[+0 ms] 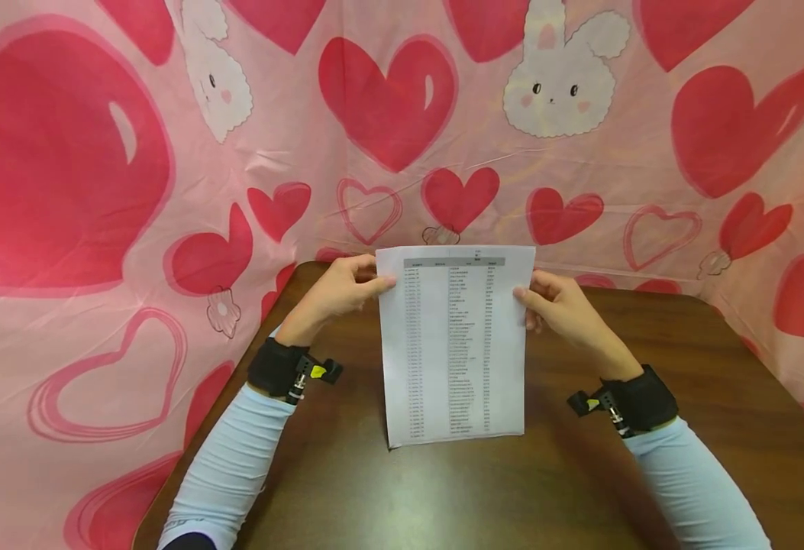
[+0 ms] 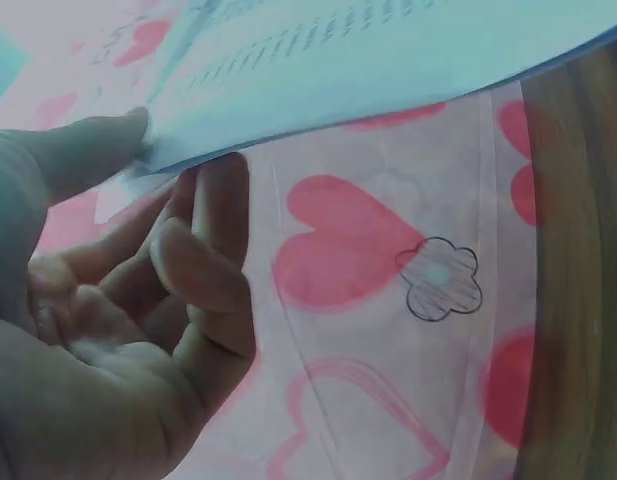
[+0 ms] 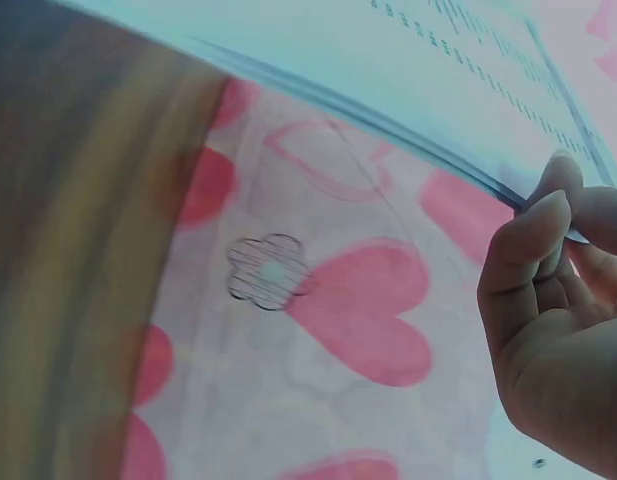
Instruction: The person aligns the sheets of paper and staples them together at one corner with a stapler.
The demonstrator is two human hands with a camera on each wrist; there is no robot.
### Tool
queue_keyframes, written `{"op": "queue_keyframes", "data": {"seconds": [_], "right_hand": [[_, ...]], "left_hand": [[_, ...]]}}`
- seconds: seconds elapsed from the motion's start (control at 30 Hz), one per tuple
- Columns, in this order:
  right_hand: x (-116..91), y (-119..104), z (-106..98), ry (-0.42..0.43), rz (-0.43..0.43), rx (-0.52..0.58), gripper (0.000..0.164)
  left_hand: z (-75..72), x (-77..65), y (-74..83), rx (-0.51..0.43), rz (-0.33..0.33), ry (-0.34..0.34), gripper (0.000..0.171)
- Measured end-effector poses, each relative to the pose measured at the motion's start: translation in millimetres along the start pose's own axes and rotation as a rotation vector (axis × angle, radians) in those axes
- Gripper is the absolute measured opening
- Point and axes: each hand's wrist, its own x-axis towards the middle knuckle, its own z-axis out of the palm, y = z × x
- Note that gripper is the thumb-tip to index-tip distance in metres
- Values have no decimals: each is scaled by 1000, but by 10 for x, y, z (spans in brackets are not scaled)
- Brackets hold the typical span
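Observation:
A stack of printed paper sheets stands upright between my two hands, its text columns and grey header row facing me. My left hand pinches the upper left edge, thumb on the printed face and fingers behind. At the upper right edge, my right hand pinches the paper the same way. In the right wrist view the edge of the paper shows more than one layer. The left wrist view has the paper between thumb and fingers. Whether the bottom edge touches the table cannot be told.
A brown wooden table lies under the hands. Behind it and to the left hangs a pink cloth printed with red hearts and white rabbits. Each wrist wears a black strap with a small camera mount.

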Motion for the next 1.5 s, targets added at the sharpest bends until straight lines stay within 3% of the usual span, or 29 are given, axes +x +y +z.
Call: {"op": "queue_keyframes", "data": {"seconds": [0.07, 0.13, 0.3, 0.43, 0.67, 0.93, 1.07, 1.23, 1.5], "right_hand": [[-24, -83, -26, 25, -10, 1, 26], [-50, -166, -47, 64, -40, -18, 25], [-70, -339, -91, 210, -199, -109, 19], [-54, -390, -58, 294, -298, -127, 14], [-128, -430, 142, 308, -330, -90, 10], [-173, -239, 272, 256, -222, -36, 15], [-139, -65, 244, 229, -221, -68, 20], [-104, 10, 210, 255, -246, -81, 18], [-165, 45, 282, 233, -204, -33, 12]], "left_hand": [[14, -29, 45, 44, 65, 4, 30], [34, -60, 115, 103, 143, 49, 25], [78, -107, 354, 227, 329, 275, 16], [110, -121, 420, 246, 392, 382, 12], [176, -122, 246, 241, 363, 384, 14], [228, -125, -7, 241, 205, 296, 17], [207, -124, -18, 219, 224, 301, 18], [145, -105, 10, 170, 269, 290, 19], [125, -152, -133, 55, 178, 192, 19]]}}
